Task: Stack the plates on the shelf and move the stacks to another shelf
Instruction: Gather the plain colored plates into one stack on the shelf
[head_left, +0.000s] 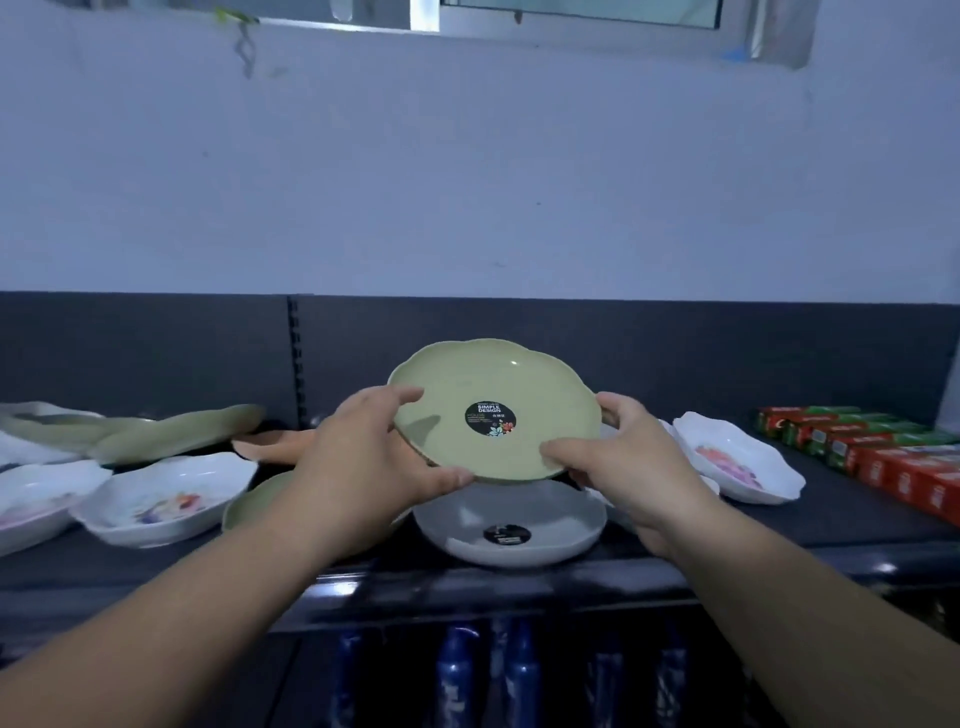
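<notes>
While you are holding the green plate (493, 410) up off the shelf (831, 519), your left hand (358, 447) is gripping its rim at nine o'clock and your right hand (628, 457) is gripping the rim around four o'clock, so both hands are clamped on it. It is hovering, tilted toward you, over the grey plate (511, 530) lying at six o'clock. A second green plate (249, 504) is showing at eight o'clock, half hidden by your forearm, and is probably the better match. Be levelling the plate before lowering it, lining up the scalloped edges and sliding your fingers out last. A white floral dish (166, 499) is sitting farther out at eight o'clock and a second floral dish (737, 457) at three, so be minding your elbows.
</notes>
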